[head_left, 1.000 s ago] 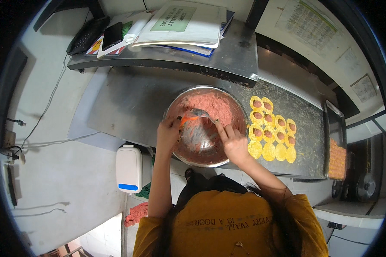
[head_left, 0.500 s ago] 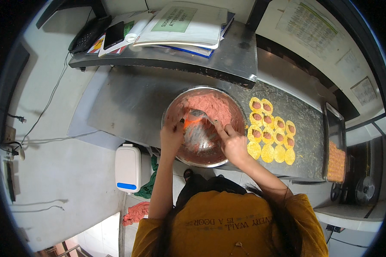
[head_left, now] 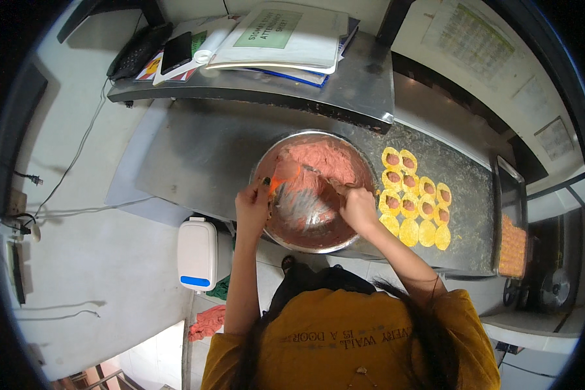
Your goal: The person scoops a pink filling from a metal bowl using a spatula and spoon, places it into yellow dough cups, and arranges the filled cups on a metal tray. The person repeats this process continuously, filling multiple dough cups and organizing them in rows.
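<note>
Ten of the flat, round yellow wrappers at the counter's right end carry pink paste; the four nearest the front edge are bare. The wide, shiny steel bowl holds plenty more. Left hand grips an orange tool; right hand curls, its hold unclear.

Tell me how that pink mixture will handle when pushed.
The pink mixture would probably give softly, judging by its ragged, lumpy surface. It may cling and drag, since smears coat the metal bowl. Rolling seems unlikely: it lies in a spread heap.
</note>
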`<state>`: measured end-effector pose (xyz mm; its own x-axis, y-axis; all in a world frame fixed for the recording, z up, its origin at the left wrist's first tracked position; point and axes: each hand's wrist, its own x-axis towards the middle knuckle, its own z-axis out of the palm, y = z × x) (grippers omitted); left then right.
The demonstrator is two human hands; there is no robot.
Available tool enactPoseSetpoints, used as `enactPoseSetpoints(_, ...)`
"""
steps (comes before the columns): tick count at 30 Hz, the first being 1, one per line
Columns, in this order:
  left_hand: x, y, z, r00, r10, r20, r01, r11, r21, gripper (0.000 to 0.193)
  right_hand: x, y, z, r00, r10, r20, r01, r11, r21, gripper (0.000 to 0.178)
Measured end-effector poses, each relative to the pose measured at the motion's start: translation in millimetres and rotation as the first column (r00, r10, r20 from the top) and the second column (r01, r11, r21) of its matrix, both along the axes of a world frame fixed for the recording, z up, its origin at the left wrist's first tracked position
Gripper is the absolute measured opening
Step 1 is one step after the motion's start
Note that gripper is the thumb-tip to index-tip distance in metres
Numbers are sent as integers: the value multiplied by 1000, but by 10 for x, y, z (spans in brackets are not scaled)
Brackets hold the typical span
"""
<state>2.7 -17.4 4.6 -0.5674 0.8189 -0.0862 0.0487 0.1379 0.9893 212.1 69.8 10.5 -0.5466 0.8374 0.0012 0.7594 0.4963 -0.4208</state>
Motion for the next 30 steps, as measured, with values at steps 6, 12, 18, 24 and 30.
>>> enactPoseSetpoints(6,124,46,52,737,-112,-667,203,977,60,9,-155,-70,187,988,67,-138,-68,998,-5,50)
enactPoseSetpoints(12,120,230,-93,726,-21,-687,114,989,90,13,-237,-433,68,996,16,92,-44,949,313,59)
enactPoseSetpoints(18,26,288,-213,838,24,-544,-8,999,33,17,-77,-438,171,996,41,76,-74,860,505,56)
enactPoseSetpoints(24,-57,248,-273,978,-68,-197,64,998,-28,22,-147,-390,-81,982,99,160,-172,821,544,62)
enactPoseSetpoints(30,6,113,-126,999,-32,2,32,999,26,21,-146,-198,-155,991,109,71,-129,910,394,54)
